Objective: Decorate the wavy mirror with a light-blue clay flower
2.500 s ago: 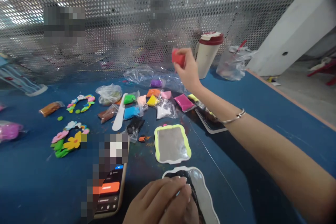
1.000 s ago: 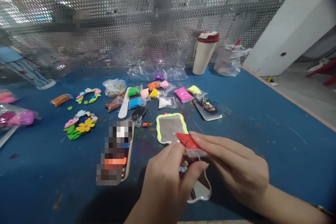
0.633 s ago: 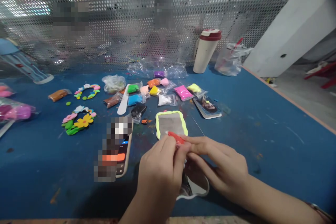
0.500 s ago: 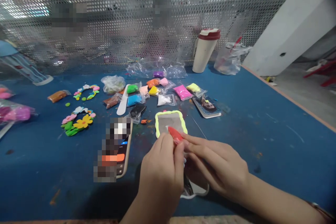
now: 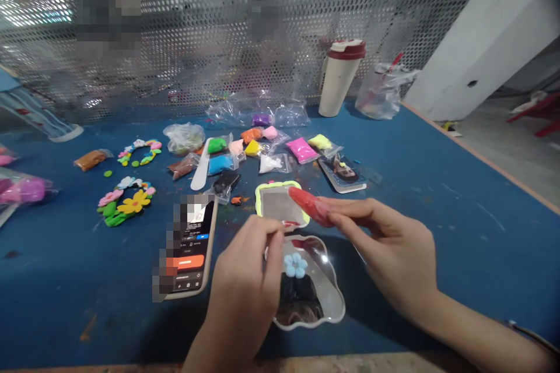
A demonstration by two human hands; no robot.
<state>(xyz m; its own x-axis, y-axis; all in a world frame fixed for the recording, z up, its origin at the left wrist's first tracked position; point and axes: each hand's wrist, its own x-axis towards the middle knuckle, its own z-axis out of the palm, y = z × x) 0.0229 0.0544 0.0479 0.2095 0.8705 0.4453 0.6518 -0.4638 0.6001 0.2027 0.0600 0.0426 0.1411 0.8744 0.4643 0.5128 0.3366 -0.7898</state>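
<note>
My right hand pinches one end of a packet of red modelling clay between thumb and fingers, its other end pointing up and left. My left hand is closed, thumb and forefinger brought together; whatever lies between them is too small to make out. Below both hands lies a wavy-edged mirror with a light blue clay flower on it. Just behind it is a smaller mirror framed in yellow-green clay, partly covered by the packet. Red patches show on both mirrors, apparently reflections.
Left of my hands lies a phone. Clay-decorated rings, several bagged clays and a white spatula lie farther back. A lidded cup and a plastic bag stand near the perforated metal screen.
My hands have moved apart. The red clay packet has gone up and right with my right hand, while my left hand has drawn slightly left, uncovering the blue flower and wavy mirror.
</note>
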